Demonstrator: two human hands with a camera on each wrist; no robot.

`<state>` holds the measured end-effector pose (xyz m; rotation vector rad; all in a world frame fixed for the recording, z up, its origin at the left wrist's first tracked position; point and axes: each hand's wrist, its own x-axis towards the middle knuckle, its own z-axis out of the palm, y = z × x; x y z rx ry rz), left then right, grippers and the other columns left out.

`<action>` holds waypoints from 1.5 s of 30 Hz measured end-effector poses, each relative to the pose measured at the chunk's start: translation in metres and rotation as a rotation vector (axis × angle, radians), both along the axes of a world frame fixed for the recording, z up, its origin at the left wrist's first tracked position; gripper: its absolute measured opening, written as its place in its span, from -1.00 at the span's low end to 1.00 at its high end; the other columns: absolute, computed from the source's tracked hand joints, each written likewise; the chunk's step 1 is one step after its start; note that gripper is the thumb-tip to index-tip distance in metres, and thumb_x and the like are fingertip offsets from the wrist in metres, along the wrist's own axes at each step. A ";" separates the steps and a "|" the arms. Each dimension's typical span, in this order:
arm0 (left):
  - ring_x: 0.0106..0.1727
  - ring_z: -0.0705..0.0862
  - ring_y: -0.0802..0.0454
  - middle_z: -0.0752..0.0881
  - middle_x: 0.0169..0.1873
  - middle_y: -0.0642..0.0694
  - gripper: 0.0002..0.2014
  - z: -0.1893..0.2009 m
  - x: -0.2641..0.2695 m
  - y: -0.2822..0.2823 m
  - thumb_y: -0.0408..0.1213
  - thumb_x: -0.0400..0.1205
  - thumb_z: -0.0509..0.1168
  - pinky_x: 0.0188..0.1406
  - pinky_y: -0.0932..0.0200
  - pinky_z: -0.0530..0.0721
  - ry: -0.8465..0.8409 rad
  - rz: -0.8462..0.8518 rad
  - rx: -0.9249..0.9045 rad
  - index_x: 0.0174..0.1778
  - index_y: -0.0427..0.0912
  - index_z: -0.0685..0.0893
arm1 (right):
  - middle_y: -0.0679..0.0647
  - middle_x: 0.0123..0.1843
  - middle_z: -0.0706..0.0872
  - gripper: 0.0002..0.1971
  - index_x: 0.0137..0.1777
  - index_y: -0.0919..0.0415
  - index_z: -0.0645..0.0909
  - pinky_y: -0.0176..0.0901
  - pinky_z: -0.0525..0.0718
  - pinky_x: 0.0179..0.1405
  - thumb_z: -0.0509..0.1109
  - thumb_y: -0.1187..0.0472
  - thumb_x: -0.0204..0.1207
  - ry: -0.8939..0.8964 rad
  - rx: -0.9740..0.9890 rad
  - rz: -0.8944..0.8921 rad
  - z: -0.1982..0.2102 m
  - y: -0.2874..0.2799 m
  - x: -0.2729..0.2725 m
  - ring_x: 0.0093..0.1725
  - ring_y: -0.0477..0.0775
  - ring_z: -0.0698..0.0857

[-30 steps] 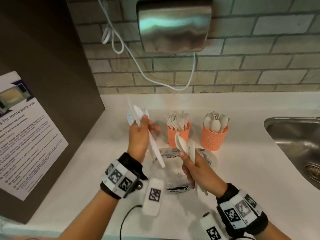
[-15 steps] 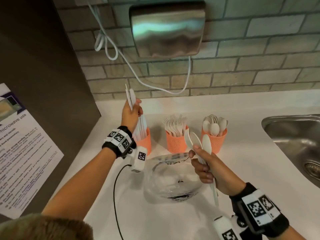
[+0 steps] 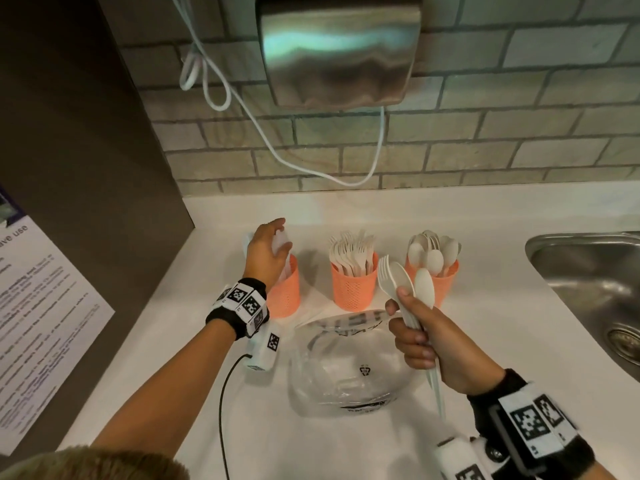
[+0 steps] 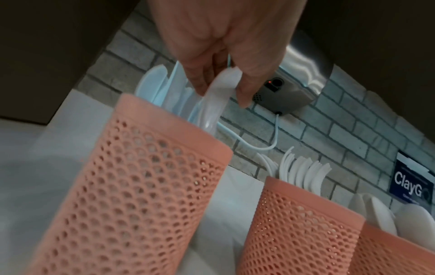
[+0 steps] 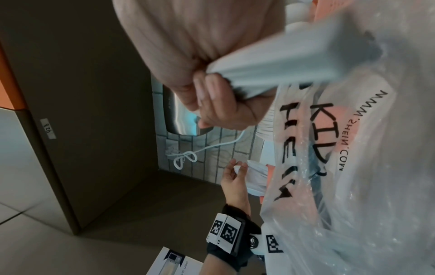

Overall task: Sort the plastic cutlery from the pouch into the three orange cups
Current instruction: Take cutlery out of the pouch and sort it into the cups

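- Left hand (image 3: 266,251) has dropped from raised to the left cup (image 3: 285,289), fingers (image 4: 244,93) pinching knives (image 4: 212,104) now seated inside (release next, probably).
- Right hand (image 3: 426,337) clenches spoons and fork (image 3: 403,280) above the pouch (image 3: 346,368).

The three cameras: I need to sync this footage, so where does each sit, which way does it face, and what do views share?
Head: on the head, facing down and forward at the counter; both forearms, left hand and right hand show.
Left wrist: low beside the left cup, looking up along the left hand at the wall dryer.
Right wrist: under the right hand gripping cutlery handles, facing left past the pouch; the left hand shows too.
Shared: all three see the dryer and the left hand.
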<state>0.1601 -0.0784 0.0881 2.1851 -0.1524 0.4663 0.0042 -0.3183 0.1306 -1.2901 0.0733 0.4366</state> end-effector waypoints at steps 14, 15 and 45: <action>0.63 0.16 -0.19 0.39 0.53 -0.24 -0.51 0.004 0.000 0.024 -0.19 0.72 0.07 0.61 -0.08 0.08 0.039 0.037 0.799 0.54 -0.33 0.29 | -0.08 -0.60 0.17 -0.66 -0.20 0.14 0.44 -0.42 0.17 -0.79 0.15 -0.14 0.54 -0.021 -0.010 0.065 -0.004 0.019 0.011 -0.71 -0.19 0.14; 0.64 0.14 -0.17 0.32 0.57 -0.25 -0.49 0.005 0.001 0.025 -0.17 0.73 0.05 0.62 -0.05 0.07 0.057 0.023 0.796 0.56 -0.34 0.24 | -0.09 -0.60 0.17 -0.66 -0.21 0.14 0.44 -0.42 0.17 -0.79 0.15 -0.14 0.53 -0.020 -0.010 0.061 -0.005 0.019 0.011 -0.71 -0.19 0.14; 0.09 0.61 -0.15 0.62 0.08 -0.19 -0.82 -0.081 -0.055 -0.009 -0.30 0.64 0.19 -0.10 0.06 0.54 0.373 -0.247 1.048 0.12 -0.23 0.56 | -0.08 -0.62 0.19 -0.68 -0.21 0.13 0.46 -0.43 0.18 -0.81 0.19 -0.15 0.47 0.036 0.056 0.021 -0.008 0.017 0.010 -0.72 -0.19 0.15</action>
